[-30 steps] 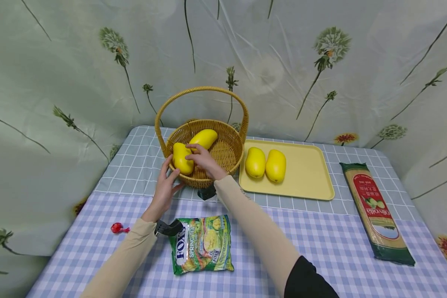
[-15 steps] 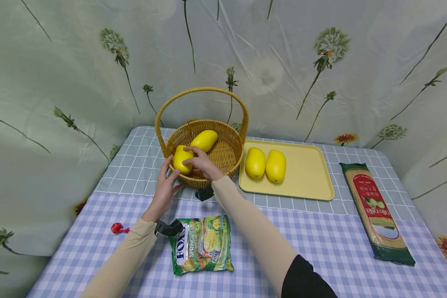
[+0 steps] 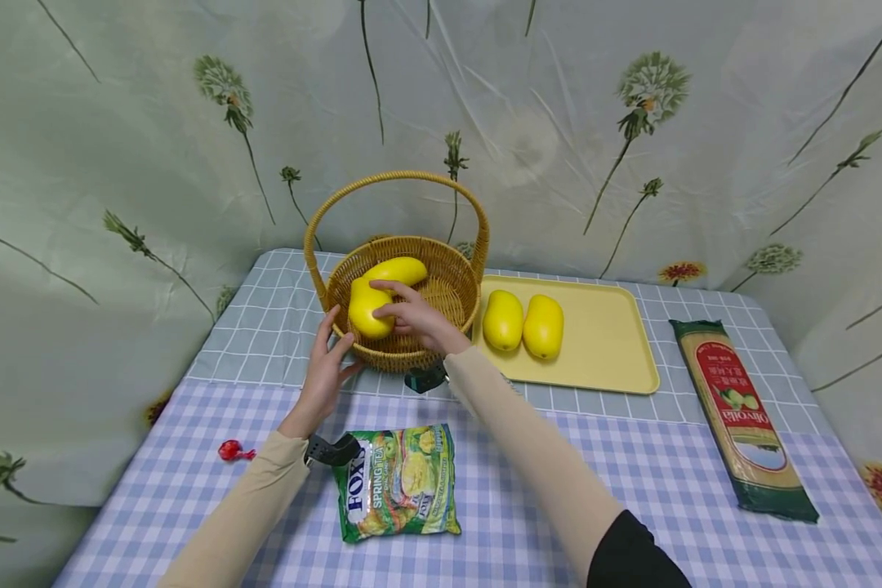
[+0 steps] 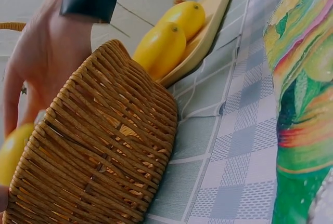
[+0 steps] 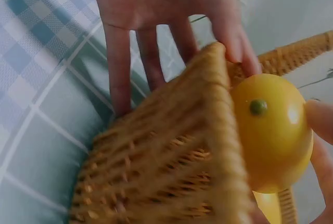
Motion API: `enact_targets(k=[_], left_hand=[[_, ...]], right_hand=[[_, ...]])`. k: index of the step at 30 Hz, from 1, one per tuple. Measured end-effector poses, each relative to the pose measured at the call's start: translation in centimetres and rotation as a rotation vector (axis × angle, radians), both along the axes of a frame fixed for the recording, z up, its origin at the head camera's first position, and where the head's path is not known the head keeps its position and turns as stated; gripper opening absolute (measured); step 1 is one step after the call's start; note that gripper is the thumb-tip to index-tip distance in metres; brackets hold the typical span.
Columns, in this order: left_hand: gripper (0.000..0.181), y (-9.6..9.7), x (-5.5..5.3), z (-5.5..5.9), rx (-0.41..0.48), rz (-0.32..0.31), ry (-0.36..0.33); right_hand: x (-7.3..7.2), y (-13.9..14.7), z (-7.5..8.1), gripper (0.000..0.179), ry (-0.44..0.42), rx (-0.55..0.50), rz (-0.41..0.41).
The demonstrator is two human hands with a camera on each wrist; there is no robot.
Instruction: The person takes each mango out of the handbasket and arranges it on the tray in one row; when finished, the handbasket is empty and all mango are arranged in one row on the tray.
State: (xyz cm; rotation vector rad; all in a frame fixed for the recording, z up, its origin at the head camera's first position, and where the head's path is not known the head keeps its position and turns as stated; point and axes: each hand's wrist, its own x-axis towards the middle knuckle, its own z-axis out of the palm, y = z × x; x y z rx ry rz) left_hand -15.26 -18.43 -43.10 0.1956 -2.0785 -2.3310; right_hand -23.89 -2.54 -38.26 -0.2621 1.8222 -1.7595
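Observation:
My right hand (image 3: 422, 321) reaches into the wicker basket (image 3: 448, 290) and holds a yellow mango (image 3: 366, 306) by its right side, thumb and fingers against it. In the right wrist view this mango (image 5: 273, 135) shows its green stem end, just inside the rim. Behind it in the basket lies a second mango (image 3: 403, 269), partly covered by the first. My left hand (image 3: 319, 380) grips the basket's front left rim, with some fingers at the rim and others against the outer wall. The basket stands upright, its tall handle (image 3: 397, 175) raised.
Right of the basket, a yellow tray (image 3: 603, 343) bears two mangoes (image 3: 523, 327) side by side. A green FOX'S candy bag (image 3: 400, 482) lies in front, a red wrapped candy (image 3: 233, 450) to its left. A long pasta pack (image 3: 742, 416) lies far right.
My right hand has shifted slightly right with the front mango, which now sits against the rear one. The rear mango has moved a little left. My left hand stays on the basket.

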Motion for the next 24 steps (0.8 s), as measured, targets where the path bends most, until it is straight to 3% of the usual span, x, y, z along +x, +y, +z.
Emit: enact_targets(k=[10,17,24], left_hand=[[0.058,0.0,0.1,0.0,0.036,0.002,0.009],[0.057,0.0,0.1,0.0,0.041,0.011,0.01],[0.058,0.0,0.1,-0.1,0.035,0.012,-0.001]], right_hand=[[-0.1,4.8,1.3,0.056,0.051,-0.092,0.039],[0.1,9.6,1.9,0.059,0.112,-0.051,0.032],[0.9,14.7,2.0,0.063,0.111,-0.053,-0.011]])
